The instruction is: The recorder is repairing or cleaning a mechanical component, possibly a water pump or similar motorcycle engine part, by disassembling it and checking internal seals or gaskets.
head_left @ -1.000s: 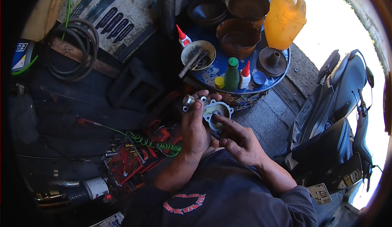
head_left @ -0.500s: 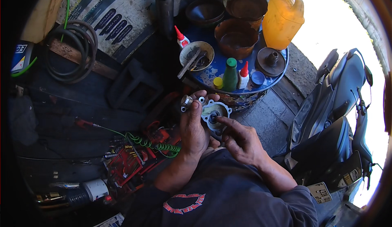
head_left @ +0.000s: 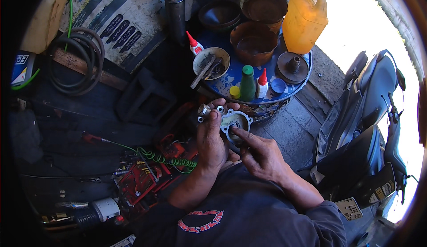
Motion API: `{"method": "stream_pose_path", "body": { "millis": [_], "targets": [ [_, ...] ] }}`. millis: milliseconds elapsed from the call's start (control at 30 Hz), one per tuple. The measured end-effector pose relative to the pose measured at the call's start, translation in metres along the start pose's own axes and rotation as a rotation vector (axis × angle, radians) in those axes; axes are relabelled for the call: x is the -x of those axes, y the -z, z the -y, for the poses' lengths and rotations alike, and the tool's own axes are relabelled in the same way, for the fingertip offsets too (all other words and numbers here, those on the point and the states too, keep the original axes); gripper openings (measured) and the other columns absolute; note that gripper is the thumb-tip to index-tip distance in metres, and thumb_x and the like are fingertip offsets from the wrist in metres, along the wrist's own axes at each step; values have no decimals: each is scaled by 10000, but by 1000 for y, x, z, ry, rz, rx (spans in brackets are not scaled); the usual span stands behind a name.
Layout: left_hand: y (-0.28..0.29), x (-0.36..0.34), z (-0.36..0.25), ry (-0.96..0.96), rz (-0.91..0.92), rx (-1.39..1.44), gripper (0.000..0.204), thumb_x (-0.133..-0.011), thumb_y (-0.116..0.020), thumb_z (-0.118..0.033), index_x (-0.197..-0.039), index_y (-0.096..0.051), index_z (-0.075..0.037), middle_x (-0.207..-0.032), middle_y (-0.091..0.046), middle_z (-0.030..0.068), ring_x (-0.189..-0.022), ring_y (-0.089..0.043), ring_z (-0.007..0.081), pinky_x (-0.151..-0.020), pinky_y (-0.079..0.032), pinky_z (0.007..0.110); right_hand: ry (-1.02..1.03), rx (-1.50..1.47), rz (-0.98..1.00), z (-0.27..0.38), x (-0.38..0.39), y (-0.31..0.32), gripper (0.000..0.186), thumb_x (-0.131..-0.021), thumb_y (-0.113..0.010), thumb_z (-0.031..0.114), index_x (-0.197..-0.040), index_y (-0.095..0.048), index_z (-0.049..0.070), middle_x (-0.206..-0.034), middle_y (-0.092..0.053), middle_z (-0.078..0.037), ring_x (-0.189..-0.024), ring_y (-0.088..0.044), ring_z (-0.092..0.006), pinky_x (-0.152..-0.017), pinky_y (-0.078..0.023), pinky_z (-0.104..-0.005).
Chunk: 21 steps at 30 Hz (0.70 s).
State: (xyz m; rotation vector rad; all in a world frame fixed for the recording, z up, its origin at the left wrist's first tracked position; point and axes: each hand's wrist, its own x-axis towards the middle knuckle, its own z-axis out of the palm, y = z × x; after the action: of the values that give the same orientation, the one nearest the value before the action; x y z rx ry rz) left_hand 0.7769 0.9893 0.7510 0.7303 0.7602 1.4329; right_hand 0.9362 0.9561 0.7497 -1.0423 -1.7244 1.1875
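A small cast-metal housing (head_left: 242,119) with bolt lugs round its rim is in my left hand (head_left: 211,138). The thumb presses on one side of it and the fingers wrap behind. A shiny metal fitting (head_left: 204,110) sticks out at the housing's left end, beside my left thumb. My right hand (head_left: 262,156) has its index finger stretched into the round bore, its tip against the ring (head_left: 233,125) in there. The other right fingers are curled and hold nothing that I can see. Part of the housing's underside is hidden by my hands.
Beyond my hands a blue drum top (head_left: 218,86) carries a bowl of tools (head_left: 225,60), rusty pans (head_left: 253,47), bottles and a yellow jerrycan (head_left: 304,20). A red tool tray (head_left: 140,180) and green coiled hose (head_left: 164,159) lie left. A motorbike (head_left: 356,158) stands right.
My right index fingertip has shifted slightly left and down inside the bore. My left hand and the housing stay nearly in place. The view has tilted a little.
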Motion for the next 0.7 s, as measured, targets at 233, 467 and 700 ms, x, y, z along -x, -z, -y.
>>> {"method": "stream_pose_path", "body": {
  "millis": [233, 467, 700],
  "targets": [
    [-5, -1, 1, 24, 10, 6, 402, -1047, -469, -364, -1280, -456, -38, -1179, -616, 167, -1064, -610, 226, -935, -507, 370, 8, 28, -23, 3, -3, 5, 574, -760, -555, -6, -1331, -562, 53, -811, -642, -166, -709, -681, -311, -690, -546, -383],
    [-3, -5, 3, 16, -2, -16, 427, -1053, -421, -394, -1301, -467, -50, -1196, -597, 190, -1033, -642, 265, -911, -549, 421, -58, -22, -61, 6, -3, 11, 561, -764, -554, 5, -1323, -567, 51, -779, -636, -143, -696, -675, -292, -687, -543, -377],
    [-1, -6, 3, 30, -5, -27, 428, -1050, -423, -399, -1303, -468, -57, -1204, -593, 190, -1030, -645, 267, -909, -550, 424, -41, 45, 9, 5, -6, 10, 556, -757, -568, 19, -1312, -573, 57, -793, -645, -158, -711, -686, -301, -692, -549, -385]
  ]
}}
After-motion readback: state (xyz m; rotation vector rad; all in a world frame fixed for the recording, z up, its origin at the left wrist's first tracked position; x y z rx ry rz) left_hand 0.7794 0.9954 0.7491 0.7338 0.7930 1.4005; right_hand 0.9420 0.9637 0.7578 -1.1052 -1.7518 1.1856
